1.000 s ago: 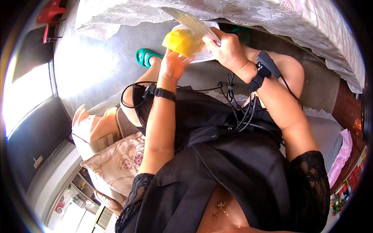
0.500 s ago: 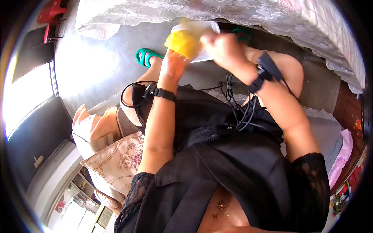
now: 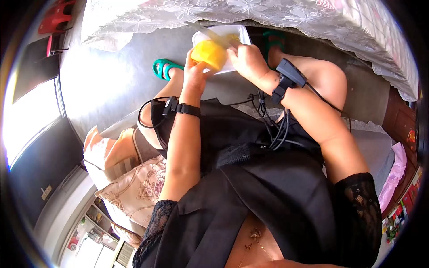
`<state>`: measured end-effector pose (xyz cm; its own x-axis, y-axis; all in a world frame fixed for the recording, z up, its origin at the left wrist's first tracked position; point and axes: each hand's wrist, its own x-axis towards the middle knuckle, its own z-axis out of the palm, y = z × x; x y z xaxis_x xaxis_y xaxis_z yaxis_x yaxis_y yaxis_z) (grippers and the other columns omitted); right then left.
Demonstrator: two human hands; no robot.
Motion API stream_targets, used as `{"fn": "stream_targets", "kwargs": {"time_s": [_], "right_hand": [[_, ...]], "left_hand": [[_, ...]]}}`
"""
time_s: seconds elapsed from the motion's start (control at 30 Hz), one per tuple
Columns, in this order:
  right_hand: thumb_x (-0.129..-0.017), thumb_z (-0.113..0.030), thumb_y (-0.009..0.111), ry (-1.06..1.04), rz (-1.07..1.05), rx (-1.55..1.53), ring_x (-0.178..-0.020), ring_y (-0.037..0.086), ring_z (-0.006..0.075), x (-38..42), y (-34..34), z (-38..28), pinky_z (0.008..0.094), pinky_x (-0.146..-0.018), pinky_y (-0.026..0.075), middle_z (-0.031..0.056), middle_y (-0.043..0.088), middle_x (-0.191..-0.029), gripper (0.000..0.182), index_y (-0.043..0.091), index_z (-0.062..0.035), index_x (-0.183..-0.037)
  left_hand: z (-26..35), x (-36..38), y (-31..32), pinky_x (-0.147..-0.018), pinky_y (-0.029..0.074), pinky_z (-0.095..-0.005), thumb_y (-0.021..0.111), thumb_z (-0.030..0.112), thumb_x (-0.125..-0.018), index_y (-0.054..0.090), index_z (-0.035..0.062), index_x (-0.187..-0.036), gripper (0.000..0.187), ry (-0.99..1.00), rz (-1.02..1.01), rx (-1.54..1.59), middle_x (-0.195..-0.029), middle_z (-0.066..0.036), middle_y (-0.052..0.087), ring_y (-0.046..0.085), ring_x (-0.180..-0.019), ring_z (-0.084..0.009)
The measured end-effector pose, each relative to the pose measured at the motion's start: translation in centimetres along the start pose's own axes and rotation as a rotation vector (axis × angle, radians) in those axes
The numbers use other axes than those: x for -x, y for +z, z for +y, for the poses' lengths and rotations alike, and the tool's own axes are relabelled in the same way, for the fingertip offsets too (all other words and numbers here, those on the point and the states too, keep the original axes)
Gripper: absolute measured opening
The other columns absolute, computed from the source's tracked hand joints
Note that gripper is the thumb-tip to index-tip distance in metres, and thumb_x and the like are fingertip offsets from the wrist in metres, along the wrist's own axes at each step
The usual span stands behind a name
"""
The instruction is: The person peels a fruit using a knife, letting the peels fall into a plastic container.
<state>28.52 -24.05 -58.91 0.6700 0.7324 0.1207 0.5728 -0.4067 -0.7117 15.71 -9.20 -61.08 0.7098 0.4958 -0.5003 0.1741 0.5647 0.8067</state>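
Observation:
My left hand (image 3: 195, 73) is wrapped round a large, bright yellow piece of fruit (image 3: 209, 54), its surface smooth and looking peeled. In my right hand (image 3: 249, 60) is a knife (image 3: 206, 32), its blurred blade pointing up and left across the top of the fruit. The fist hides the knife's handle. Below both hands a white plastic tub (image 3: 242, 32) stands between my feet, with some yellow bits showing inside it near my right knuckles.
A lace-edged tablecloth (image 3: 254, 10) hangs just beyond the tub. Black cables (image 3: 273, 127) run over my lap from wrist straps. Green sandals (image 3: 163, 68) are on my feet. A patterned cushion (image 3: 136, 185) lies at my left, and a red chair (image 3: 54, 20) stands far left.
The knife has swung from a blur over the fruit to lie slantwise across its top. My right hand has come slightly lower, and the fruit has turned a little.

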Motion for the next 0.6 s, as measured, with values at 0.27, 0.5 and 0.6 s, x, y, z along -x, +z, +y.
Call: {"fn": "stream_targets", "kwargs": {"time_s": [0.27,0.5,0.6], "right_hand": [[-0.095,-0.019,0.057,-0.087,0.059,0.001,-0.069,0.07,0.0366,0.4,1.1,-0.2,0.0464,-0.064,0.057,0.0166,0.071,-0.076,0.014,0.063,-0.0079,-0.099],[-0.094,-0.023,0.06,0.028,-0.018,0.004,-0.07,0.07,0.0374,-0.2,0.8,-0.2,0.0464,-0.065,0.057,0.0202,0.07,-0.075,0.02,0.068,-0.0041,-0.092],[-0.092,-0.029,0.065,0.139,-0.139,-0.205,-0.063,0.07,0.0285,-1.9,-0.9,1.0,0.0387,-0.062,0.055,0.0172,0.069,-0.07,0.034,0.068,0.0005,-0.075]], "left_hand": [[-1.0,-0.3,0.2,-0.084,0.06,-0.0602,0.044,-0.009,-0.092,0.042,0.0134,-0.139,0.053,0.033,0.078,0.046,-0.131,-0.016,0.059,0.066,-0.11,-0.037],[-1.3,-0.2,0.1,-0.087,0.058,-0.0606,0.047,0.0,-0.097,0.039,0.0164,-0.143,0.05,-0.039,0.079,-0.006,-0.133,-0.014,0.059,0.065,-0.112,-0.037],[-0.9,0.3,-0.7,-0.093,0.055,-0.0592,0.05,0.012,-0.101,0.04,0.0186,-0.147,0.047,-0.146,-0.02,0.105,-0.138,-0.012,0.057,0.061,-0.12,-0.0358]]}}
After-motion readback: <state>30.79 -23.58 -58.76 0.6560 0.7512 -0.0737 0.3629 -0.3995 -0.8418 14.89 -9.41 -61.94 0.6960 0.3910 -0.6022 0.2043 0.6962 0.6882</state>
